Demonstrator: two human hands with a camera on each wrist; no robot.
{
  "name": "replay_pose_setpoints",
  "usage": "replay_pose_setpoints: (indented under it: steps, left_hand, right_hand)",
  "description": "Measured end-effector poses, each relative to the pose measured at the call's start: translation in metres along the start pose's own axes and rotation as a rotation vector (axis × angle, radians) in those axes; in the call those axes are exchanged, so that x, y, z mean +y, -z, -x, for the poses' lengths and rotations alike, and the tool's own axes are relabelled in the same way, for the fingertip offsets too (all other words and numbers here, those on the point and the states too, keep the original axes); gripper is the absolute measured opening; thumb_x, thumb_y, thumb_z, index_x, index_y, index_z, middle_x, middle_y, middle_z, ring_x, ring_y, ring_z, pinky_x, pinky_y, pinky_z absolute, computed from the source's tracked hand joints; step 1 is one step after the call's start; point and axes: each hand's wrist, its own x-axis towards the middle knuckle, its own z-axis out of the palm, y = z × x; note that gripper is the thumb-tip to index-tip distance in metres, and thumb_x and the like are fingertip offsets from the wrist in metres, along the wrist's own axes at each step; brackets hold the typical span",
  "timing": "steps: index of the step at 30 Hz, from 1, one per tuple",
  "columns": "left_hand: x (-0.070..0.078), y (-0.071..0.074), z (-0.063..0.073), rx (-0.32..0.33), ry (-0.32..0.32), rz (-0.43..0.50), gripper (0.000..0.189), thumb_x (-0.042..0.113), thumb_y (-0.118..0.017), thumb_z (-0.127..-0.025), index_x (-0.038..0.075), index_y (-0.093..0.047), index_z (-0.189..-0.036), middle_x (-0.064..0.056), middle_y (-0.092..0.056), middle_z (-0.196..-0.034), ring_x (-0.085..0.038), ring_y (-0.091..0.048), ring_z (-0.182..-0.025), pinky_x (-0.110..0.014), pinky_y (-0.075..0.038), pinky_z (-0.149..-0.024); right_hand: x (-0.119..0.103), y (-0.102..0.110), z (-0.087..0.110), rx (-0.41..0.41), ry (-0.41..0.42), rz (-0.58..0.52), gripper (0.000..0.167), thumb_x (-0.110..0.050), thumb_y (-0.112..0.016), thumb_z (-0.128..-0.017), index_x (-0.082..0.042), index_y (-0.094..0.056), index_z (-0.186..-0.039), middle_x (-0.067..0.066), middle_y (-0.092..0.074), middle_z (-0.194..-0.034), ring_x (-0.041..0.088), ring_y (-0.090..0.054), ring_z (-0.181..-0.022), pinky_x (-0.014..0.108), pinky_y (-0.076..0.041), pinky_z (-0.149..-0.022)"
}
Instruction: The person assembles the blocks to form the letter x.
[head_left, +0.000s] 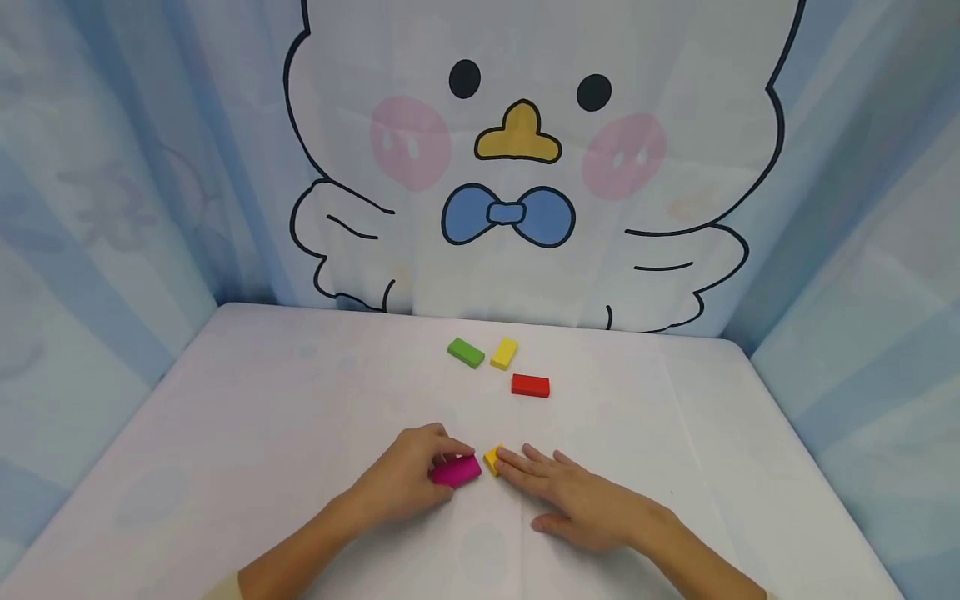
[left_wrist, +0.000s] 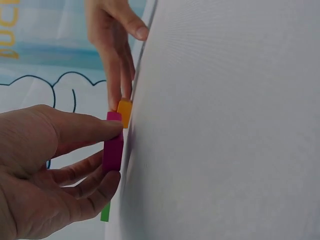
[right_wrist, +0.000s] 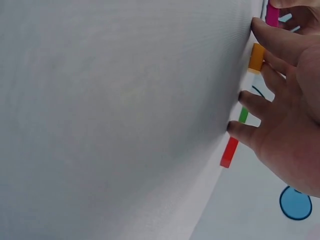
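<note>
My left hand [head_left: 408,472] pinches a magenta block [head_left: 457,472] by its two ends, thumb on the near end and fingers on the far one. In the left wrist view the magenta block [left_wrist: 113,150] sits between thumb and fingertips, close to the white tabletop. Just right of it in the head view is an orange-yellow block [head_left: 492,461], partly covered by my right hand [head_left: 581,500]. The right fingers are straight and spread, with fingertips on that block and the others on the table. In the right wrist view the orange block [right_wrist: 256,57] shows beside the fingers.
Farther back on the white table [head_left: 300,400] lie a green block [head_left: 467,352], a yellow block [head_left: 505,353] and a red block [head_left: 530,385]. Behind the table hangs a curtain [head_left: 510,275] with a cartoon bird, and blue-white curtains flank both sides.
</note>
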Motion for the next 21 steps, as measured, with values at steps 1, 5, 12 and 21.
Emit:
replay_pose_setpoints:
  steps: [1,5,12,21]
  left_hand:
    - [0.001,-0.0004,-0.0002,-0.004,0.008,0.001,0.049,0.011,-0.089,-0.081,0.014,-0.075,-0.128,0.0,-0.066,-0.106,-0.015,-0.06,-0.097,-0.026,-0.058,-0.076]
    - [0.0035,-0.0028,-0.0012,-0.024,0.023,0.009,0.05,0.013,-0.09,-0.079,0.014,-0.075,-0.127,0.001,-0.067,-0.105,-0.015,-0.061,-0.098,-0.026,-0.059,-0.076]
    - [0.005,-0.0081,-0.0042,-0.029,0.015,-0.012,0.051,0.016,-0.091,-0.079,0.013,-0.075,-0.127,0.005,-0.066,-0.1,-0.009,-0.06,-0.093,-0.02,-0.054,-0.075]
    - [0.0085,-0.0051,-0.0026,-0.074,0.011,-0.005,0.05,0.012,-0.091,-0.078,0.017,-0.076,-0.126,0.004,-0.068,-0.109,-0.009,-0.058,-0.089,-0.019,-0.053,-0.072]
  right_hand:
    - [0.0005,0.0001,-0.0002,0.004,0.004,0.001,0.079,-0.025,-0.065,-0.103,-0.031,-0.02,-0.168,-0.017,-0.013,-0.175,0.031,-0.018,-0.162,0.067,-0.019,-0.125]
    - [0.0023,0.0002,-0.0008,0.005,0.015,-0.002,0.079,-0.025,-0.065,-0.103,-0.03,-0.02,-0.168,-0.016,-0.014,-0.175,0.031,-0.018,-0.162,0.068,-0.019,-0.124]
    - [0.0026,0.0013,0.0008,0.01,0.032,0.014,0.079,-0.024,-0.065,-0.103,-0.029,-0.02,-0.168,-0.014,-0.014,-0.175,0.032,-0.019,-0.161,0.068,-0.021,-0.124]
    - [0.0011,0.0013,0.0011,0.017,0.032,0.004,0.076,-0.024,-0.065,-0.103,-0.029,-0.024,-0.167,-0.014,-0.017,-0.174,0.032,-0.021,-0.161,0.069,-0.022,-0.123]
